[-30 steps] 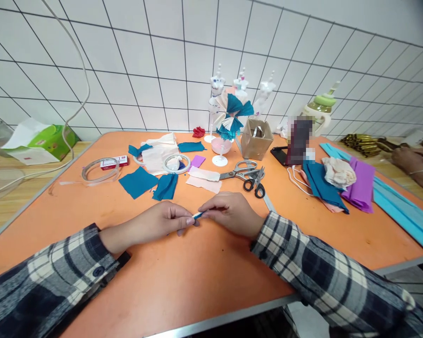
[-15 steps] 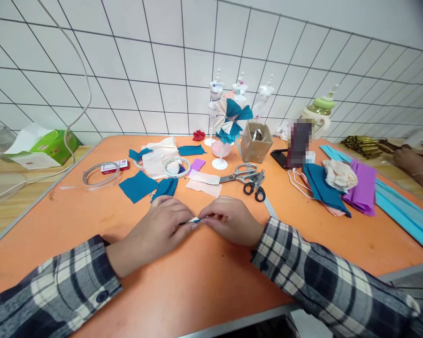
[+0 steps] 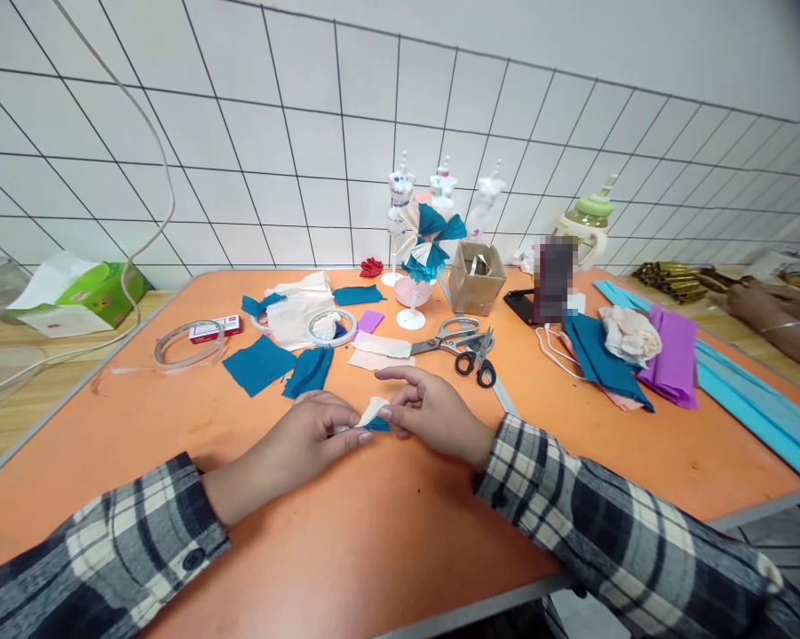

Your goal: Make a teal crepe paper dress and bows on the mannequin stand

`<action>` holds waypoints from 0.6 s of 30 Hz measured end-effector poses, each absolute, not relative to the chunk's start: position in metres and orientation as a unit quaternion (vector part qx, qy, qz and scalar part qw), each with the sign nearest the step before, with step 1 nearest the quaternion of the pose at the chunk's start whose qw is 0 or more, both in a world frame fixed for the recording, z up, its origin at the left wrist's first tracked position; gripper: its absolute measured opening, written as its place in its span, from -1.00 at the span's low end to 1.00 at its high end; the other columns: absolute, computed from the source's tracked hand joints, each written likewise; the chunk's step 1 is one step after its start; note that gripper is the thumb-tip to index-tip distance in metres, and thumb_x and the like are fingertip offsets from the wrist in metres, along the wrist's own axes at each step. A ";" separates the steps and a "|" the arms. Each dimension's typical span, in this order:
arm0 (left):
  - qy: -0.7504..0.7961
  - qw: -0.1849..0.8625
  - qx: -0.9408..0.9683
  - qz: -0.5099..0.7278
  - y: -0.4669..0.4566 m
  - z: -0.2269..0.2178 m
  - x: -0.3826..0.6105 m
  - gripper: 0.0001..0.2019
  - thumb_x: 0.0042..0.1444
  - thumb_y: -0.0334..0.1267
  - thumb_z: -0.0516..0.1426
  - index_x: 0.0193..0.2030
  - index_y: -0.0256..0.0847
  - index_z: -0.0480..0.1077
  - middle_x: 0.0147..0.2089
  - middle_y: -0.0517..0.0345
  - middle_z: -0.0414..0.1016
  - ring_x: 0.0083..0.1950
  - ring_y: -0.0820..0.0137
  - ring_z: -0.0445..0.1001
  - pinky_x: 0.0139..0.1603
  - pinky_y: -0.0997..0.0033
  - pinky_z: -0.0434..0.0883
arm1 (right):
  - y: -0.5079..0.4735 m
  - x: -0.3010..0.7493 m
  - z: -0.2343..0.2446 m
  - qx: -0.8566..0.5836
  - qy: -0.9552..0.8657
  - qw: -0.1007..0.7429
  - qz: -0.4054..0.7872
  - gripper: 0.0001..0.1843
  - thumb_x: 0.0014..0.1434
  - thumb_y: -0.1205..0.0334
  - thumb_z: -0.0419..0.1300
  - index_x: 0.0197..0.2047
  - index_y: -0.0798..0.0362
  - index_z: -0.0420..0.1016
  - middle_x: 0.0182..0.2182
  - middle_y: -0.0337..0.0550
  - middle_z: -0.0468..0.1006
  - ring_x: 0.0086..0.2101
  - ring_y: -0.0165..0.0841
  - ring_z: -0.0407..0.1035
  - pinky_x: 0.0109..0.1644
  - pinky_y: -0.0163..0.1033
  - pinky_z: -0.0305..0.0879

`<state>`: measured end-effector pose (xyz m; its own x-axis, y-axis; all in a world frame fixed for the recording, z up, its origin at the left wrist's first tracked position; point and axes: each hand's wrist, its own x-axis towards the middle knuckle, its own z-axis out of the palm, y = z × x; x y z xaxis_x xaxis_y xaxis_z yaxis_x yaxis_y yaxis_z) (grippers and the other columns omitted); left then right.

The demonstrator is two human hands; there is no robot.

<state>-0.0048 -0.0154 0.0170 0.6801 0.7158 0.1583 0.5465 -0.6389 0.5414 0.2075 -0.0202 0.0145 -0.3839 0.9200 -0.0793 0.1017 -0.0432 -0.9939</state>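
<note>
Paper piece [image 3: 375, 409]: small, cream and blue, between your two hands, just above the near part of the worktop [image 3: 373, 541].
Left hand [image 3: 312, 433]: fingers pinched narrow on its left end.
Right hand [image 3: 439, 419]: thumb and a lower finger hold its right end; index finger raised clear.
Shaping: I'd call it partway. Cream layer stands up, blue lies under it, the left end looks gathered. Not spread out fully. Any tie at the gather: can't tell, your left fingers cover it.
Bow: one blue-and-cream bow [image 3: 432, 222] is already made up, by the white stands at the back. I'd count that one as done.
Loose stock: blue sheets [image 3: 258, 365], cream sheet [image 3: 293, 315] and pale strips [image 3: 381, 346] lie beyond your hands, unformed.
Tools: large scissors [image 3: 438, 343], small scissors [image 3: 486, 373] and white tape roll [image 3: 311, 330] are all down, none in your hands.
Right side: folded blue paper [image 3: 596, 355], crumpled cream paper [image 3: 629, 335] and purple paper [image 3: 679, 355], piled, also unshaped.
</note>
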 end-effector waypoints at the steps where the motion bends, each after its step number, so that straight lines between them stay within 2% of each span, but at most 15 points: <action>1: 0.356 0.235 0.886 0.183 -0.015 0.016 -0.005 -0.66 0.32 -0.07 0.07 -0.37 -0.17 0.53 -0.48 0.22 0.49 -0.33 0.40 0.46 -0.19 0.38 0.22 | -0.020 0.208 0.016 -0.427 -0.575 0.346 0.606 -0.47 0.12 0.22 0.26 0.16 0.08 0.33 -0.52 -0.34 0.44 -0.55 -0.48 0.32 -0.43 -0.31 0.35; 5: 0.359 0.234 0.882 0.196 -0.013 0.012 -0.008 -0.65 0.31 -0.06 0.07 -0.39 -0.18 0.53 -0.49 0.20 0.49 -0.36 0.40 0.44 -0.24 0.41 0.24 | -0.021 0.208 0.017 -0.434 -0.537 0.340 0.639 -0.50 0.12 0.19 0.26 0.13 0.04 0.33 -0.42 -0.29 0.41 -0.46 -0.46 0.33 -0.46 -0.32 0.43; 8: 0.361 0.236 0.877 0.210 -0.012 0.009 -0.009 -0.62 0.32 -0.04 0.06 -0.41 -0.19 0.52 -0.50 0.19 0.48 -0.40 0.41 0.42 -0.32 0.44 0.24 | -0.023 0.207 0.016 -0.430 -0.545 0.332 0.639 -0.41 0.08 0.19 0.31 0.17 0.02 0.29 -0.32 -0.24 0.43 -0.36 -0.42 0.38 -0.48 -0.37 0.42; 10: 0.357 0.238 0.878 0.213 -0.012 0.007 -0.008 -0.61 0.32 -0.04 0.04 -0.42 -0.19 0.51 -0.51 0.19 0.47 -0.41 0.41 0.41 -0.32 0.44 0.25 | -0.023 0.205 0.015 -0.428 -0.557 0.337 0.627 -0.39 0.05 0.24 0.33 0.17 0.01 0.30 -0.34 -0.26 0.42 -0.39 -0.44 0.38 -0.47 -0.38 0.41; 13: 0.352 0.234 0.879 0.222 -0.012 0.007 -0.008 -0.62 0.32 -0.04 0.05 -0.39 -0.18 0.52 -0.51 0.19 0.47 -0.40 0.40 0.42 -0.30 0.44 0.26 | -0.022 0.204 0.017 -0.445 -0.552 0.354 0.610 -0.47 0.06 0.34 0.28 0.12 0.04 0.34 -0.42 -0.31 0.40 -0.47 -0.49 0.33 -0.46 -0.38 0.41; 16: 0.363 0.229 0.874 0.226 -0.012 0.007 -0.009 -0.65 0.31 -0.03 0.06 -0.35 -0.17 0.54 -0.49 0.18 0.49 -0.38 0.39 0.42 -0.33 0.45 0.26 | -0.021 0.206 0.020 -0.469 -0.534 0.339 0.616 -0.52 0.10 0.34 0.24 0.11 0.07 0.32 -0.46 -0.33 0.39 -0.49 -0.49 0.33 -0.46 -0.37 0.40; 18: 0.370 0.228 0.872 0.224 -0.012 0.007 -0.010 -0.65 0.31 -0.03 0.06 -0.34 -0.18 0.54 -0.47 0.18 0.50 -0.39 0.40 0.42 -0.36 0.46 0.25 | -0.021 0.207 0.021 -0.468 -0.536 0.319 0.626 -0.55 0.12 0.31 0.23 0.10 0.07 0.32 -0.42 -0.29 0.41 -0.45 -0.47 0.36 -0.47 -0.38 0.39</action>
